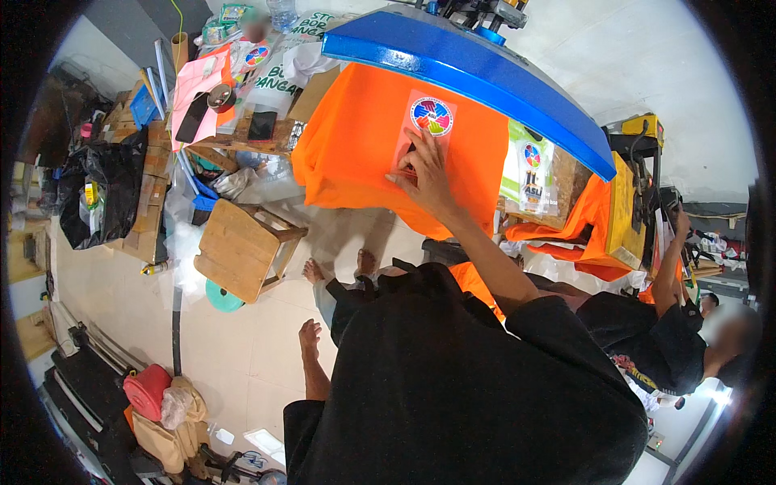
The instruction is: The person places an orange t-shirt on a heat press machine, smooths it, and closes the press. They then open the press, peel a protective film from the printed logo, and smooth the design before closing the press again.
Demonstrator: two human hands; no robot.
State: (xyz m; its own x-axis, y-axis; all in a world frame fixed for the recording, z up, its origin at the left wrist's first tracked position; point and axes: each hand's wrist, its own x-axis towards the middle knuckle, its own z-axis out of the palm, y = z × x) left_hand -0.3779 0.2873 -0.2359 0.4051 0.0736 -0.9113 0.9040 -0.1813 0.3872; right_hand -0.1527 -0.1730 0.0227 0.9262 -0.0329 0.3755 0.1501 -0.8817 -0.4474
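My right hand (426,173) rests on a clear transfer film (400,136) with its fingers apart. The film bears a round multicoloured emblem (431,117) of hand shapes with writing; my fingers hide the dark print lower on it. Beneath it lies orange fabric (351,145), spread over the bed of a heat press and hanging down at the front. The press's blue upper part (473,79) stands raised beyond and to the right of the fabric. At my side, away from the table, my left hand (310,334) hangs with nothing in it, its fingers loosely curled.
More printed films (530,176) lie right of the fabric. Leftward are two phones (193,117) (262,126), a tape roll (222,98) and pink paper (182,91). A wooden stool (237,248) stands on the floor. Another person's arm (668,267) reaches towards a yellow machine (627,212).
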